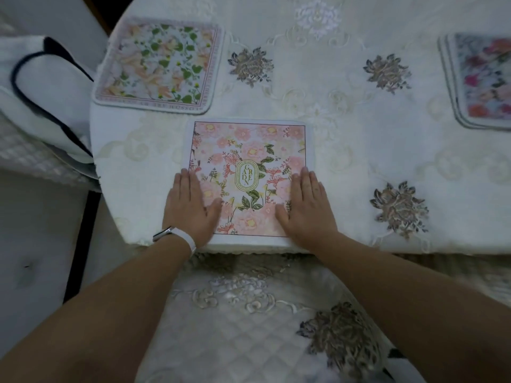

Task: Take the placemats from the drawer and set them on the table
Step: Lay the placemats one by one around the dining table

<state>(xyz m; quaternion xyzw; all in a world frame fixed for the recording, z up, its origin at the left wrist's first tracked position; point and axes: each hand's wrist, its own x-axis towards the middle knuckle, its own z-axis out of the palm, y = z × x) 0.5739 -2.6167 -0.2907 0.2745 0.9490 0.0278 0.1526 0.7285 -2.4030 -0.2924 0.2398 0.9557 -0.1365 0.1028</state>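
left hand (190, 205): grip flat, fingers spread, palm pressing pink placemat (249, 172) left edge | right hand (307, 205): grip flat, palm on its right edge, nothing clasped | pink placemat: at near table (359, 167) edge | green-leaf placemat (159, 64): far left | placemat stack (481, 81): far right

Pink floral placemat (249, 172) flat at table's near edge; green-leaf placemat (159, 66) far left; stacked placemats (484, 81) far right.
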